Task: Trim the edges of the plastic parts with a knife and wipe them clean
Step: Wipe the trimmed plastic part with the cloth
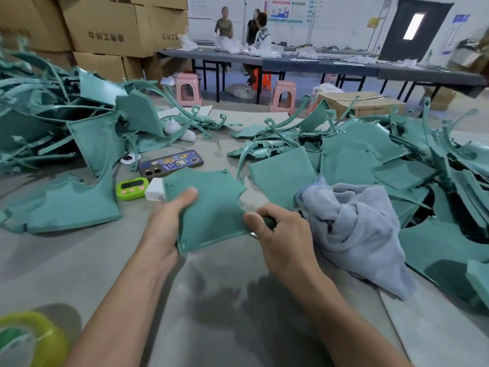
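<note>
1. Grey work surface [225, 274] up front. At the back wall is a long dark table [317, 64] with people at it.
2. Centre of view: the plastic part [211, 205], a flat matte teal panel. Curved notches are cut into its edges, and small round bosses sit at the corners. It is held just over the surface.
3. The left hand [169, 226] grips its lower left corner, thumb flat on top, fingers underneath.
4. The right hand [283, 234] pinches the right edge, thumb on top, fingers curled.
5. A crumpled grey cloth [357, 229] lies just beside that hand, draped on the right heap of teal parts [397, 160]. There is another heap on the left [66, 115].
6. Stacked cardboard boxes [105, 30] at back left are closed. A lone box [362, 103] sits beyond the right heap, its contents impossible to tell.
</note>
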Tool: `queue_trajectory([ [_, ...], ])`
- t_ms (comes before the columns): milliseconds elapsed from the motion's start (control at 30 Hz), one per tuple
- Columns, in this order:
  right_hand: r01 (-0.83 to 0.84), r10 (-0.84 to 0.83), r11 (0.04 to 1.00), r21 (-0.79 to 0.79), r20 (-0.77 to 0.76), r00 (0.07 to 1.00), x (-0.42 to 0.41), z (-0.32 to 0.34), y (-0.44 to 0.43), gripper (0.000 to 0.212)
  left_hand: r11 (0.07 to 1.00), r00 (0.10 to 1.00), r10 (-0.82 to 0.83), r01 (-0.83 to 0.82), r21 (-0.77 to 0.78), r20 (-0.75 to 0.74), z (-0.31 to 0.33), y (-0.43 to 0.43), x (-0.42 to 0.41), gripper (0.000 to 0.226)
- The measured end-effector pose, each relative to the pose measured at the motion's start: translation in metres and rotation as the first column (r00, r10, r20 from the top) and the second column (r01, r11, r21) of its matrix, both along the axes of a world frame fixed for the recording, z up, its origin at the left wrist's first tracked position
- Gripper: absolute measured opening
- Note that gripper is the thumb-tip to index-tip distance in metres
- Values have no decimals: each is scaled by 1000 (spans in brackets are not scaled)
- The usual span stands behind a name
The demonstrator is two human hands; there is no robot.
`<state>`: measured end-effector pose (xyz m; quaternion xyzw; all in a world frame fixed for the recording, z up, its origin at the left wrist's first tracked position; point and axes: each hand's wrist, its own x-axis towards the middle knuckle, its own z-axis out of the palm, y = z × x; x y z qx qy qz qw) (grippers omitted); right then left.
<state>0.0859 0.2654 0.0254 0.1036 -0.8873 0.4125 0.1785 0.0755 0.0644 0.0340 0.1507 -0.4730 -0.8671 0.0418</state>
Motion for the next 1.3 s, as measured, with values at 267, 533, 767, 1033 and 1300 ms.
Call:
queue_trajectory([
  [267, -74, 84, 978, 193, -46, 995, 12, 13, 21, 41, 980, 982, -185, 186, 74, -29, 1, -5, 8, 25],
  [533, -103, 228, 775, 623, -125, 966, 45, 42, -10, 25, 970, 971, 239, -238, -55, 0, 3, -17, 1, 33],
  [767, -264, 255, 801, 538, 92, 963, 72, 45, -37, 29, 353, 701, 701, -500, -791, -131, 5, -44, -2, 68],
  [1033, -273, 318, 928, 254, -157, 935, 81, 46, -48, 43, 775, 784, 620, -619, -132, -37, 21, -56, 5, 31],
  [1300, -213, 202, 970, 117, 104, 974, 37, 62, -16, 45, 810, 760, 460, -571, -134, -459, 51, -59, 27, 8],
])
